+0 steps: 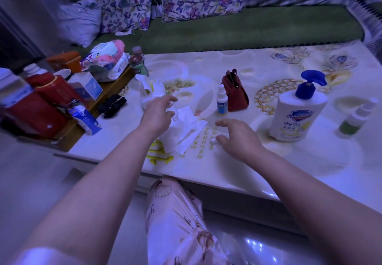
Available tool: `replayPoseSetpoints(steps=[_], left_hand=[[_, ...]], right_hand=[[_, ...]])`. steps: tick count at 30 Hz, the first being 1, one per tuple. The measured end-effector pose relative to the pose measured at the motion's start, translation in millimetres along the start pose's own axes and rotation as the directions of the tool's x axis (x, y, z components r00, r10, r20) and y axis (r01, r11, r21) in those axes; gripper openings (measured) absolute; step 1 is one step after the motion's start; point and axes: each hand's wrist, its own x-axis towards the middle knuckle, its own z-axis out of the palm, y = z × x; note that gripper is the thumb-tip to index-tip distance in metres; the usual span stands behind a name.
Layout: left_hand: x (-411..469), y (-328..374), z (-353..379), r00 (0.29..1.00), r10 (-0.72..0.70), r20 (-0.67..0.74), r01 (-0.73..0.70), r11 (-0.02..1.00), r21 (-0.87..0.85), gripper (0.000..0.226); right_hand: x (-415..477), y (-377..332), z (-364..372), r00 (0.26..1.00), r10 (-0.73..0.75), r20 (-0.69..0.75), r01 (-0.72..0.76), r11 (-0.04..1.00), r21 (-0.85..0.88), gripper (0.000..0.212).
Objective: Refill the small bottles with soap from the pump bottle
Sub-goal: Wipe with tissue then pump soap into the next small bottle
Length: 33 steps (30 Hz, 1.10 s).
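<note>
The left hand (158,110) hovers over crumpled tissues (182,128), the right hand (237,137) nearer, left of the blue-topped pump bottle (297,111).

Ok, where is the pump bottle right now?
In the head view, the pump bottle stands upright on the right side of the table, between the red pouch and the small green bottle.

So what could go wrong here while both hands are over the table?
The narrow spray bottle stands upright just beyond the right hand; a reach past it could tip it. The left hand hovers over loose tissues, which spilled soap from the pump bottle might soak.
</note>
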Motion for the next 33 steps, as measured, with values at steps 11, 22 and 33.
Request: replayPoseSetpoints(steps=[11,22,33], left_hand=[[-17,-4,26,0.990,-0.127,-0.063,0.113,0.976,-0.189,0.040],[-13,-12,31,0.976,-0.129,-0.175,0.089,0.971,-0.222,0.040],[-19,-14,46,0.993,-0.111,-0.047,0.100,0.977,-0.190,0.042]], right_hand=[[-6,-2,0,1.000,-0.027,0.014,0.027,1.000,-0.003,0.040],[-4,-5,1,0.999,-0.037,0.006,0.038,0.999,-0.009,0.037],[-3,-2,-2,0.999,-0.045,0.000,0.045,0.999,-0.015,0.037]])
